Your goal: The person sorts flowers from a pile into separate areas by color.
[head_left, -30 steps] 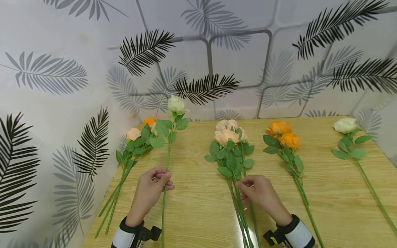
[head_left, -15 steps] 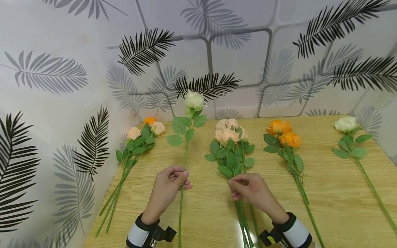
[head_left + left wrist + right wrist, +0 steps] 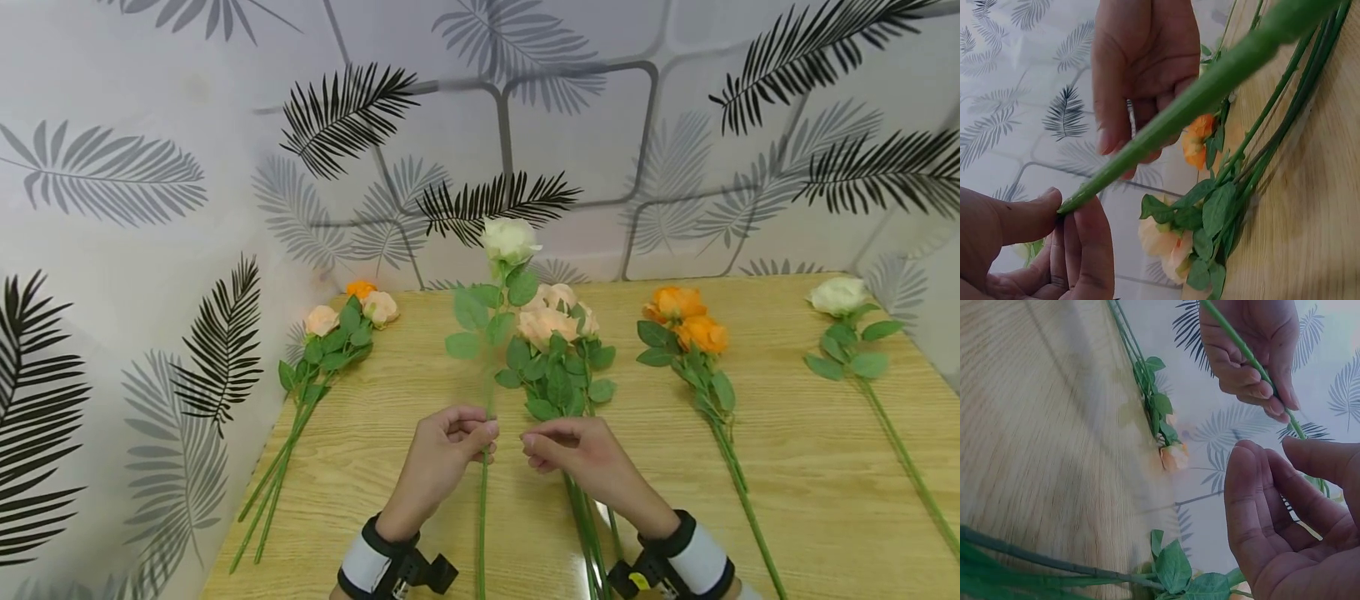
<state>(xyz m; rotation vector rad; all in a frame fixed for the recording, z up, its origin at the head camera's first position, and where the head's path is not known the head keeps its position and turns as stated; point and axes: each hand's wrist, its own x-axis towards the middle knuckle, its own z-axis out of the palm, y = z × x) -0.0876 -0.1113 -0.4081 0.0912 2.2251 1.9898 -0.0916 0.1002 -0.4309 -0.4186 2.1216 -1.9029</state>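
My left hand [image 3: 446,454] pinches the green stem of a white rose [image 3: 510,242] between thumb and fingers, holding it upright above the table. Just to the right is my right hand [image 3: 596,467], its fingers loosely bent and its fingertips a small gap from that stem. In the right wrist view the right thumb and fingers [image 3: 1244,487] stand apart with nothing between them. Beneath the right hand lies a bunch of peach roses [image 3: 547,325], partly covered by the held rose's leaves and by the hand. The left wrist view shows the held stem [image 3: 1166,125] up close.
Orange roses [image 3: 701,333] lie right of the peach bunch, and a single white rose [image 3: 838,297] lies at the far right. A bundle of peach and orange roses [image 3: 333,342] rests at the left of the wooden table [image 3: 420,375]. A leaf-patterned wall covering [image 3: 577,142] rises behind.
My left hand has carried the white rose rightward, from beside the left bundle to just before the peach roses. My right hand has moved left, towards the held stem.
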